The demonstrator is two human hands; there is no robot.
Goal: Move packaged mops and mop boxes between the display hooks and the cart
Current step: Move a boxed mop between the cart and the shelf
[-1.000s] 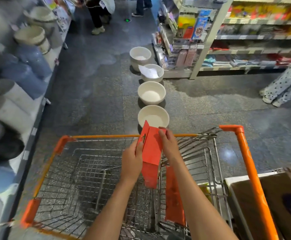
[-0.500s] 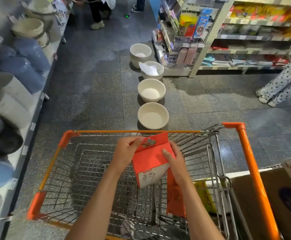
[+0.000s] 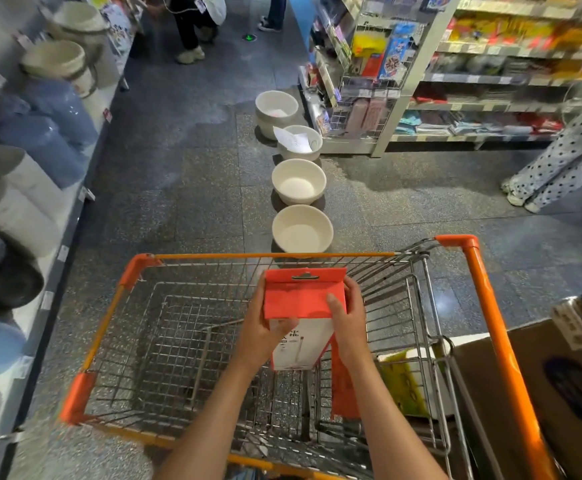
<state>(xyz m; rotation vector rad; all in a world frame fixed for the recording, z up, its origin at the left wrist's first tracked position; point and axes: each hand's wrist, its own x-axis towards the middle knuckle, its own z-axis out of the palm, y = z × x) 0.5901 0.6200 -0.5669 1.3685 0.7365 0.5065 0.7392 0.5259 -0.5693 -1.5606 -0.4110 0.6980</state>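
A red and white mop box (image 3: pixel 303 299) with a hang tab at its top is held flat-face up over the orange wire cart (image 3: pixel 109 306). My left hand (image 3: pixel 265 330) grips its lower left side and my right hand (image 3: pixel 346 317) grips its right edge. Below it, another red package (image 3: pixel 343 386) stands upright against the cart's inner wire divider, and a yellow-green package (image 3: pixel 403 386) lies in the small right compartment. The cart's big left basket holds nothing I can see.
Several white basins (image 3: pixel 301 232) stand in a row on the floor ahead of the cart. Shelves of bins run along the left (image 3: pixel 40 109); stocked shelves stand at the right (image 3: pixel 455 81). A cardboard box (image 3: pixel 542 393) sits right of the cart. People stand far ahead and at right (image 3: pixel 559 164).
The box has been turned from edge-on to face-up and lowered slightly over the cart. Both hands shifted their hold along its sides.
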